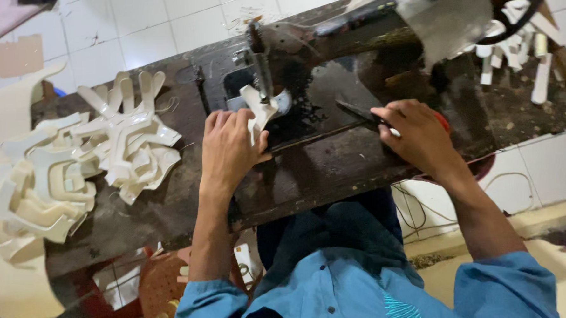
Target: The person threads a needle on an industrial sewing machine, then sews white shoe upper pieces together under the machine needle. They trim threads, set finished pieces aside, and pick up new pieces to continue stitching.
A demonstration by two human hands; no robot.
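Cream cut-out piece [256,112] looks light, floppy; left hand [228,148] pinches its lower edge, right hand [415,134] at three o'clock grips dark scissors [357,113]

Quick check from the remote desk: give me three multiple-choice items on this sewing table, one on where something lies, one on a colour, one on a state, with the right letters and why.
1. Where does the heap of cream cut pieces lie?
A. On the table beside the left hand
B. Beside the right hand
C. On the person's lap

2. What colour is the person's shirt?
A. Red
B. Blue
C. White

3. What is the left hand doing?
A. Hanging off the table
B. Resting flat with nothing under it
C. Pressing a cream piece at the sewing machine needle

Answers:
1 A: the heap sits on the dark table out past the left hand.
2 B: both sleeves and the front are blue.
3 C: the fingers lie on the piece under the needle, while the right hand rests on dark scissors.
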